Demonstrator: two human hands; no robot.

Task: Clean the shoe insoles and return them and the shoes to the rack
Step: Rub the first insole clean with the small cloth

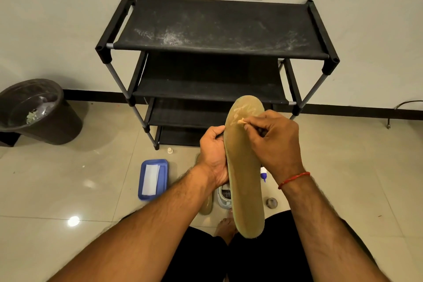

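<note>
An olive-green insole (246, 181) stands upright in front of me, toe end up. My left hand (214, 155) grips its left edge around the middle. My right hand (274, 142) pinches a small tan scrap (240, 122) against the insole's upper part, where a pale rubbed patch shows. A second insole (206, 206) lies on the floor below my left forearm, mostly hidden. A light grey shoe (223, 197) sits beside it, partly hidden by the held insole. The black shoe rack (217, 30) stands against the wall with dusty bare shelves.
A blue tray (163, 165) holding a white folded sheet lies on the floor left of the shoe. A dark bin (57, 121) stands at far left. A small white cap (169, 150), a blue-capped bottle (264, 174) and a round grey lid (271, 202) lie nearby.
</note>
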